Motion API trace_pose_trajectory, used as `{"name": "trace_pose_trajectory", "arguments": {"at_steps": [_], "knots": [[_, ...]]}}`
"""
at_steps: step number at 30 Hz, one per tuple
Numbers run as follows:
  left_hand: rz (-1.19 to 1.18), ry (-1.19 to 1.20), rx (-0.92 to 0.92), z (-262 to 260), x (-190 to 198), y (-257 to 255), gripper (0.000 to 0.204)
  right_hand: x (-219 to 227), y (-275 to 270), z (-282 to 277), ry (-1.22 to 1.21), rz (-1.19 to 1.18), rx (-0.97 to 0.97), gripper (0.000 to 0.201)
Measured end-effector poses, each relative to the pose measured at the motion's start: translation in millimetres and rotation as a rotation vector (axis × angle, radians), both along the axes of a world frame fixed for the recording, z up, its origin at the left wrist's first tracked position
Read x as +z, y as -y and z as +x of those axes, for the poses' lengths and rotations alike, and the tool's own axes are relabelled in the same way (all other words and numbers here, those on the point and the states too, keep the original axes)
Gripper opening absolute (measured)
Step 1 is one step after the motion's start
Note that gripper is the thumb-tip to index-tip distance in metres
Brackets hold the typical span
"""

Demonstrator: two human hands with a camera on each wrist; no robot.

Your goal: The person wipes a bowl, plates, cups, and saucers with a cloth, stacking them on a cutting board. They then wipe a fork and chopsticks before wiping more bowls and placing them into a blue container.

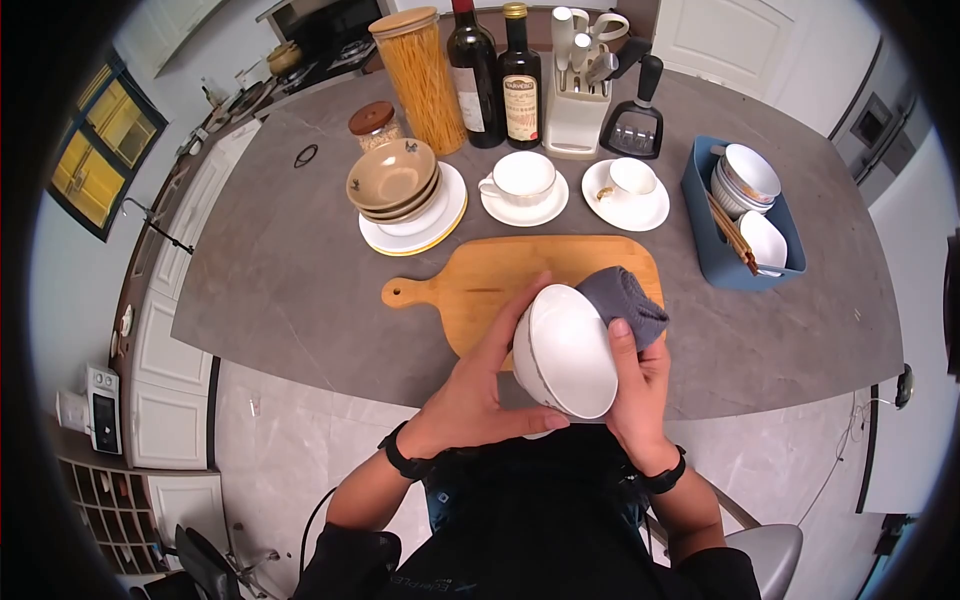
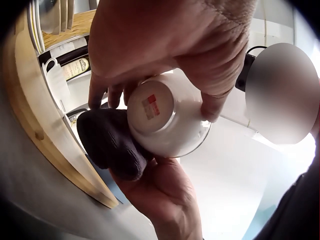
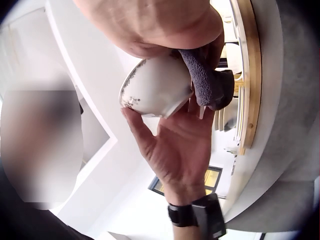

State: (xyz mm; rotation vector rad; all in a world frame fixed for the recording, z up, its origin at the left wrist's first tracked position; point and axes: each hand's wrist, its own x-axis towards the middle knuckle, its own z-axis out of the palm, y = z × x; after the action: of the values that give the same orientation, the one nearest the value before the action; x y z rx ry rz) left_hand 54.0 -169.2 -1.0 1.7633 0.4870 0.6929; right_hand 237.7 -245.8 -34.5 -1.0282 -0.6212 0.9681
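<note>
Grey tabletop [image 1: 300, 290] surrounds a wooden cutting board [image 1: 480, 280], whose handle points to nine o'clock. From the board, stacked brown bowls [image 1: 392, 180] sit at ten, a large white cup [image 1: 523, 178] at twelve, a smaller cup [image 1: 632, 178] at one and a blue basket [image 1: 715, 245] at two. Over the board's near edge, the left hand [image 1: 480, 395] holds a white bowl [image 1: 575, 355] between thumb and fingers, its mouth tilted toward the person. The right hand [image 1: 640, 400] grips a dark grey cloth [image 1: 622, 300] against the bowl's one-to-two o'clock side.
</note>
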Motion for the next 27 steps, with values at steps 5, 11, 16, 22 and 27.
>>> {"name": "trace_pose_trajectory", "arguments": {"at_steps": [5,11,16,22,27], "knots": [[-0.022,0.049,-0.033,0,-5,-6,0.110,20,-7,7,0.945,0.286,-0.162,0.045],[-0.047,-0.037,0.028,1,-2,-2,0.108,16,-9,9,1.048,0.331,0.118,0.042],[0.087,-0.044,0.024,-11,7,-12,0.109,27,4,20,0.649,0.108,0.577,0.028],[0.108,0.016,-0.035,-10,8,-14,0.110,25,14,60,0.307,0.047,0.825,0.027],[-0.118,0.068,0.187,-7,-4,-29,0.104,12,30,76,0.008,-0.049,0.537,0.026]]}}
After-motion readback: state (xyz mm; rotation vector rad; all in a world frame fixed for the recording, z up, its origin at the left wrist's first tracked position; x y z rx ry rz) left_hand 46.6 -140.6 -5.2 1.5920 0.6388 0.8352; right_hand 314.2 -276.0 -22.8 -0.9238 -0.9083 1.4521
